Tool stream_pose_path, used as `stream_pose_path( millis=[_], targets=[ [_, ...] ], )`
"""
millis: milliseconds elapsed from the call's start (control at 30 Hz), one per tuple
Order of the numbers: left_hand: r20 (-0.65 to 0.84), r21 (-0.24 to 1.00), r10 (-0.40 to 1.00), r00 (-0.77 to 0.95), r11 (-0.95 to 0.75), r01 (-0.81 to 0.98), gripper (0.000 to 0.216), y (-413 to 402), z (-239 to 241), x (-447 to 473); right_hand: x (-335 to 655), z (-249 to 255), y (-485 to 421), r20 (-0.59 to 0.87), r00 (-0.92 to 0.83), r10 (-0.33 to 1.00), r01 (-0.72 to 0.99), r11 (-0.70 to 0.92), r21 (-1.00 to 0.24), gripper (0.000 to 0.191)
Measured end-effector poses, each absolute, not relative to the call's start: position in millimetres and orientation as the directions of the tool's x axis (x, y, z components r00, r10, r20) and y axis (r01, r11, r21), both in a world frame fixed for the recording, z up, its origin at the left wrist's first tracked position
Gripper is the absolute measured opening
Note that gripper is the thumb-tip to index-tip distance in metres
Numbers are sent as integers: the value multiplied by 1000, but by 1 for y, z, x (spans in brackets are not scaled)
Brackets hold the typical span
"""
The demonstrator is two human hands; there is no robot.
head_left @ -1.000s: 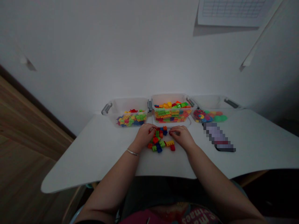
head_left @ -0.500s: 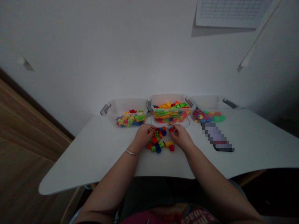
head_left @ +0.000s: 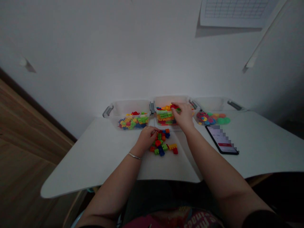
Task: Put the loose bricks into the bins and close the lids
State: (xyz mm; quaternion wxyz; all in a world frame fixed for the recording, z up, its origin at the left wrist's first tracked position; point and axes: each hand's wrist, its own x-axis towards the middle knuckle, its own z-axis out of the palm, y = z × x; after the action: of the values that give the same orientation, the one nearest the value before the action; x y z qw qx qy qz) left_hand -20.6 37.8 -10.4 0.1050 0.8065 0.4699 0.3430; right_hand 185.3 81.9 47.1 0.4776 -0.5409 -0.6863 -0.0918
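A small heap of coloured building bricks (head_left: 163,143) lies on the white table (head_left: 99,155) in front of me. My left hand (head_left: 147,136) rests on the heap's left side, fingers curled on the bricks. My right hand (head_left: 182,114) reaches over the middle clear bin (head_left: 163,100), which is full of bricks, and pinches a red brick (head_left: 174,106) at its fingertips above the bin's contents.
A clear bin (head_left: 123,107) of small coloured pieces stands at the left, another bin (head_left: 213,104) with round coloured pieces at the right. A phone (head_left: 222,140) lies screen-up on the table to the right. A white wall stands right behind the bins.
My right hand has lifted from the heap and moved away from me over the middle bin, with a red brick at its fingertips. My left hand has stayed on the heap.
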Motion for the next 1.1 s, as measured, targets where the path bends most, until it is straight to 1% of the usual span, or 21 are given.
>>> stream_pose_path(
  millis=[67, 133, 300, 400, 500, 633, 733, 833, 900, 967, 1033, 1100],
  targets=[
    [460, 486, 826, 325, -541, 686, 24, 39, -11, -19, 182, 42, 82, 710, -3, 705, 874, 347, -341, 31],
    [467, 482, 822, 326, -545, 686, 24, 40, -11, -18, 182, 38, 80, 689, -52, 723, 901, 332, -280, 34],
    [456, 484, 824, 337, -547, 682, 24, 40, -11, -17, 189, 33, 75, 708, -175, 684, 897, 408, -172, 44],
    [457, 490, 824, 334, -547, 678, 22, 39, -11, -18, 195, 31, 76, 708, -228, 669, 877, 457, -150, 52],
    [453, 494, 826, 336, -546, 677, 21, 39, -10, -19, 199, 26, 73, 719, -244, 651, 858, 491, -154, 56],
    [451, 496, 824, 342, -550, 672, 20, 38, -9, -19, 201, 16, 62, 745, -228, 626, 839, 515, -176, 59],
    [457, 497, 824, 336, -550, 672, 20, 38, -8, -18, 201, 8, 50, 769, -189, 611, 809, 541, -231, 62],
    [456, 496, 824, 336, -549, 673, 20, 37, -6, -18, 203, -2, 39, 790, -138, 597, 770, 567, -294, 61],
    [452, 496, 826, 337, -547, 674, 19, 37, -6, -18, 206, -11, 33, 785, -111, 609, 747, 573, -339, 55],
    [445, 501, 830, 337, -543, 674, 19, 37, -6, -17, 209, -19, 27, 753, -124, 646, 717, 583, -382, 45],
    [440, 505, 832, 339, -541, 673, 20, 38, -6, -17, 213, -27, 23, 698, -189, 691, 667, 612, -425, 35],
    [440, 506, 831, 340, -543, 670, 21, 38, -7, -17, 217, -31, 20, 630, -279, 725, 606, 642, -470, 32]
  ],
)
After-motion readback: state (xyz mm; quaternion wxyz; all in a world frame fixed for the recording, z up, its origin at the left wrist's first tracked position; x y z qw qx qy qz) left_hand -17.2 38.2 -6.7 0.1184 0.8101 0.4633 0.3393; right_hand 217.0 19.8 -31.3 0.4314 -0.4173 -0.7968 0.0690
